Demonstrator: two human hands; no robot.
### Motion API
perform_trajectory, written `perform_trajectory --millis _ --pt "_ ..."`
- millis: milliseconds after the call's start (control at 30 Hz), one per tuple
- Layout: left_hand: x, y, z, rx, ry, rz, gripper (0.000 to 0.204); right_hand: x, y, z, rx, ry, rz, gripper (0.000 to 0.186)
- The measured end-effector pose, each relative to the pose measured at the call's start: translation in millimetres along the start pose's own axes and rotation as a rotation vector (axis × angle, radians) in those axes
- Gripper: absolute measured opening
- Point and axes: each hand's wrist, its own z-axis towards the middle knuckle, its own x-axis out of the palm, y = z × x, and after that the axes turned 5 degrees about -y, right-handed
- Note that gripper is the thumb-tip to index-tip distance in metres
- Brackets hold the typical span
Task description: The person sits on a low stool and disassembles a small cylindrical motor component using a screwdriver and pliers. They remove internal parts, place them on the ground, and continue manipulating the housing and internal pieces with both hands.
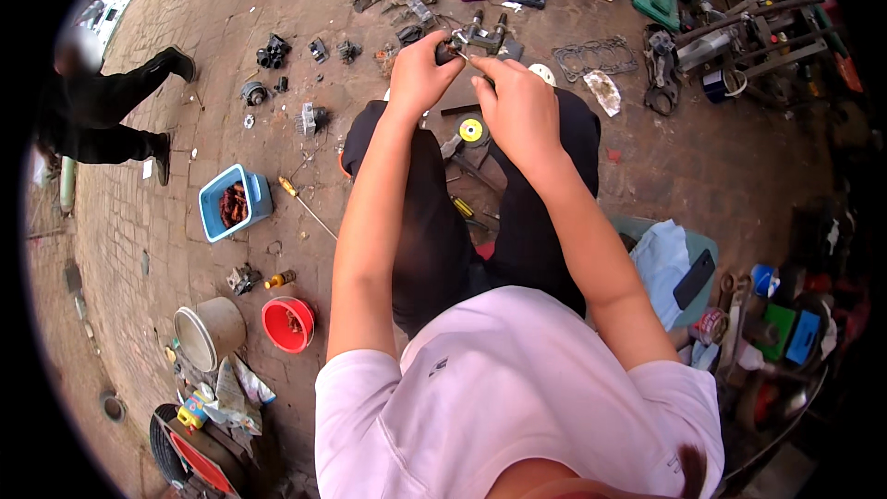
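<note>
Dark part (446,54) sits in the curled fingers of the left hand (421,83), above the brick ground (739,185); the right hand (525,115) is bent close beside it, its fingers' grip impossible to tell. A metal fitting (494,40) crowds the space just beyond. Between the legs lies a yellow disc (471,130). Leftward are a yellow-handled screwdriver (287,187), blue basin (261,199) and red bucket (279,334); rightward, a flat gasket (591,59).

assembly (479,37) dull metal; red bucket (274,325) smooth plastic; trousers (425,212) matt cloth; ground (222,9) rough
</note>
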Motion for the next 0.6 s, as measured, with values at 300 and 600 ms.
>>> perform_trajectory --millis 300,600 --pt "-56.5 99.8 48.0 0.179 0.619 0.311 0.044 93.2 -67.0 -2.4 0.441 0.074 0.565 0.028" --pt "41.8 305.7 52.8 0.183 0.632 0.488 0.042 255.0 -154.3 -42.9 0.78 0.271 0.433 0.026"
